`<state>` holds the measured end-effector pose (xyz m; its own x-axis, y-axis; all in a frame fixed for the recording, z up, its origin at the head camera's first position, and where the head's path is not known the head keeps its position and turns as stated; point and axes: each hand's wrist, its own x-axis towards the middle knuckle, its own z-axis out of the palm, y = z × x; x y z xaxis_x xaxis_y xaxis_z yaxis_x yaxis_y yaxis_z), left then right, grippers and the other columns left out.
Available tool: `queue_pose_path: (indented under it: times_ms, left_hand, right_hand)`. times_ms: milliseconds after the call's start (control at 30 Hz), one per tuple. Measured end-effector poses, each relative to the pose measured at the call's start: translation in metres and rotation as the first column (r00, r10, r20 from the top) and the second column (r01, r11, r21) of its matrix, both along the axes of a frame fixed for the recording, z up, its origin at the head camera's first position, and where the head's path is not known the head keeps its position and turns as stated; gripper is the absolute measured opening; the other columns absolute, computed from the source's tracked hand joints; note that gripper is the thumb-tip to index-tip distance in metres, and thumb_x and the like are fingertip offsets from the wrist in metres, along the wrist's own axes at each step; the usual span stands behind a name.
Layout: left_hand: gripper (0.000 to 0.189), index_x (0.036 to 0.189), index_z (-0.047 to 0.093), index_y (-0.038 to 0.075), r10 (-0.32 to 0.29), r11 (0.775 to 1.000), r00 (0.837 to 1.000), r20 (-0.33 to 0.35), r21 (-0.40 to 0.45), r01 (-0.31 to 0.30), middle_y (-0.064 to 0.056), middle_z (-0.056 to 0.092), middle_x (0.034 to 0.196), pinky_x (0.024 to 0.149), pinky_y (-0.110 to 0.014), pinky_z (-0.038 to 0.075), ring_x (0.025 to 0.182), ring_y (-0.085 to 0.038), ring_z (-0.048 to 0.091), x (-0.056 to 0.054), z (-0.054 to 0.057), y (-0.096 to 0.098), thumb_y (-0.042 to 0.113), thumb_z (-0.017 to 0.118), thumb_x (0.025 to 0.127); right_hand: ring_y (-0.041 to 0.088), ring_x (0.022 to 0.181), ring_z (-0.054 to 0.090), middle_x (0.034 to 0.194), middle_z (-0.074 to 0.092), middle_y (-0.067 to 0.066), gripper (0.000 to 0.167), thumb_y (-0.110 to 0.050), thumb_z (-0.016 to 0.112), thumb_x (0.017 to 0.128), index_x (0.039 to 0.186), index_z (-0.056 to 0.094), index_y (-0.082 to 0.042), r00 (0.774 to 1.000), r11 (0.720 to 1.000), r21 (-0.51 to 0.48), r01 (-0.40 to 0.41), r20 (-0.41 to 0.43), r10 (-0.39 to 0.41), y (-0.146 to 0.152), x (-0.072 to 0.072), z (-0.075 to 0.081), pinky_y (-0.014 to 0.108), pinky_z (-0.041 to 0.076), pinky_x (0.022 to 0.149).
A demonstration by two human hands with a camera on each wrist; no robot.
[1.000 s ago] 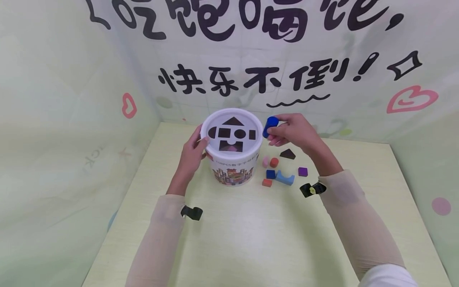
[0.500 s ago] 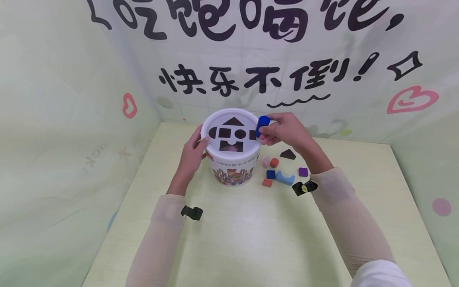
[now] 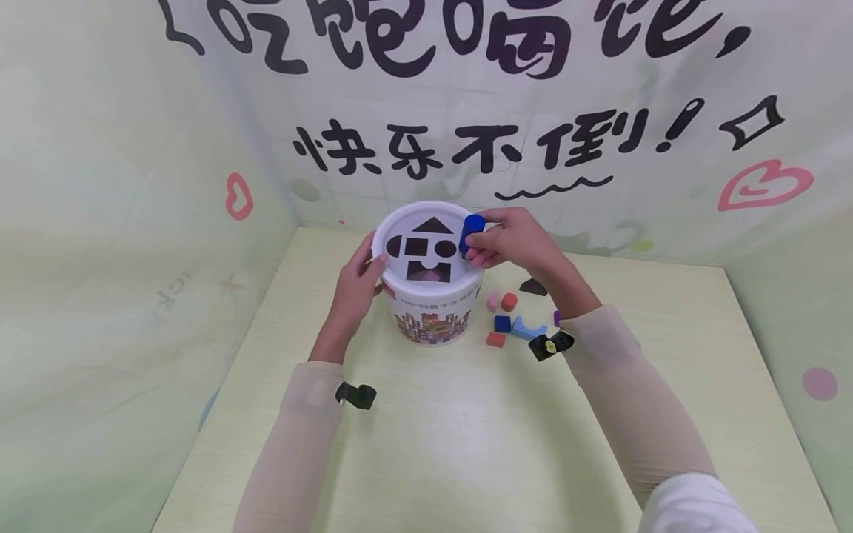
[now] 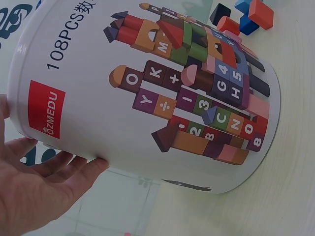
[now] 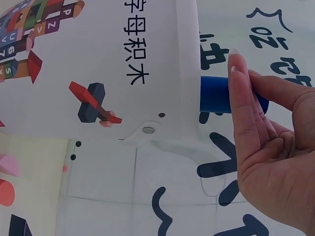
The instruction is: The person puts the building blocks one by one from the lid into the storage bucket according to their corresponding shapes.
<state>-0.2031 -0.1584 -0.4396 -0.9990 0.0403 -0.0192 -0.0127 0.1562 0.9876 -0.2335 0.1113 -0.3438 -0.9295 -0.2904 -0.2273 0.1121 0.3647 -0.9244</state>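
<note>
A white bucket point(image 3: 435, 314) with printed block pictures stands upright on the table. Its lid point(image 3: 398, 269) has several shaped holes, among them a triangle, a square and a circle. My left hand point(image 3: 356, 289) holds the bucket's left side, thumb over the rim and fingers along the outer wall. Between the thumb and fingers of my right hand point(image 3: 516, 240), a blue cylinder block point(image 3: 472, 231) is pinched over the lid's right part, slightly tilted. It covers the rectangular hole there. In the right wrist view, the rim hides the lower end of the cylinder point(image 5: 215, 94).
Right of the bucket lie loose blocks: a light blue arch point(image 3: 529, 330), a dark blue cube point(image 3: 503, 324), an orange block point(image 3: 496, 340), a red cylinder point(image 3: 509, 301) and a pink piece point(image 3: 493, 300). A dark triangle point(image 3: 532, 287) and a purple block point(image 3: 557, 318) are partly behind my right arm.
My right hand has carried the blue cylinder leftward from beside the bucket to over the lid's right part. The left hand and bucket have stayed in place.
</note>
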Motion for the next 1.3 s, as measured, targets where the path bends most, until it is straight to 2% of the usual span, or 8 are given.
queue_pose_path:
  times_ms: [333, 500, 700, 800, 900, 1300]
  left_hand:
    - [0.051, 0.148, 0.036, 0.044, 0.001, 1.000, 1.000, 0.008, -0.006, -0.001, -0.010, 0.046, 0.147, 0.101, -0.049, 0.049, 0.125, -0.027, 0.053, 0.001, 0.002, 0.001, 0.040, 0.051, 0.099]
    - [0.053, 0.151, 0.033, 0.039, -0.007, 1.000, 1.000, 0.018, 0.002, 0.007, -0.011, 0.045, 0.148, 0.101, -0.050, 0.049, 0.126, -0.029, 0.052, 0.001, 0.004, 0.000, 0.034, 0.050, 0.101]
    - [0.054, 0.154, 0.031, 0.027, -0.015, 1.000, 1.000, 0.014, -0.003, 0.015, -0.017, 0.044, 0.148, 0.102, -0.051, 0.048, 0.126, -0.033, 0.052, 0.011, 0.021, 0.004, 0.027, 0.048, 0.102]
    - [0.054, 0.154, 0.031, 0.025, -0.017, 1.000, 1.000, 0.011, -0.015, 0.017, -0.018, 0.044, 0.148, 0.102, -0.051, 0.048, 0.126, -0.034, 0.052, 0.017, 0.030, 0.006, 0.026, 0.047, 0.102]
    - [0.055, 0.154, 0.031, 0.024, -0.017, 1.000, 1.000, 0.012, -0.023, 0.017, -0.018, 0.043, 0.148, 0.102, -0.050, 0.048, 0.125, -0.034, 0.052, 0.019, 0.034, 0.007, 0.026, 0.047, 0.102]
    - [0.054, 0.154, 0.032, 0.024, -0.012, 1.000, 1.000, 0.010, -0.007, 0.012, -0.019, 0.044, 0.147, 0.102, -0.051, 0.047, 0.125, -0.034, 0.052, 0.017, 0.031, 0.006, 0.026, 0.048, 0.102]
  right_hand:
    - [0.021, 0.070, 0.071, 0.088, 0.070, 0.017, 0.029, -0.010, 0.067, 0.091, 0.118, 0.062, 0.000, 1.000, 1.000, -0.025, -0.013, 0.016, 0.013, -0.010, -0.004, -0.003, 0.035, 0.062, 0.070]
    - [0.022, 0.071, 0.070, 0.090, 0.070, 0.018, 0.025, -0.008, 0.067, 0.091, 0.115, 0.064, 0.000, 0.999, 0.999, -0.037, -0.023, 0.024, 0.024, -0.015, -0.004, -0.005, 0.036, 0.062, 0.070]
    - [0.023, 0.072, 0.071, 0.089, 0.070, 0.017, 0.023, -0.009, 0.067, 0.091, 0.113, 0.064, -0.001, 1.000, 0.999, -0.032, -0.028, 0.013, 0.028, -0.019, -0.005, -0.007, 0.036, 0.062, 0.071]
    - [0.023, 0.072, 0.070, 0.088, 0.070, 0.017, 0.023, -0.010, 0.067, 0.092, 0.113, 0.064, -0.002, 0.999, 0.999, -0.023, -0.031, 0.008, 0.031, -0.021, -0.005, -0.007, 0.036, 0.062, 0.071]
    - [0.023, 0.072, 0.071, 0.089, 0.070, 0.017, 0.025, -0.010, 0.066, 0.092, 0.115, 0.064, -0.002, 0.999, 0.999, -0.011, -0.034, 0.006, 0.034, -0.024, -0.005, -0.006, 0.036, 0.062, 0.071]
    - [0.022, 0.070, 0.071, 0.087, 0.071, 0.017, 0.034, -0.011, 0.067, 0.092, 0.123, 0.060, -0.003, 0.999, 0.999, 0.008, -0.031, 0.039, 0.031, -0.031, -0.010, -0.008, 0.035, 0.062, 0.070]
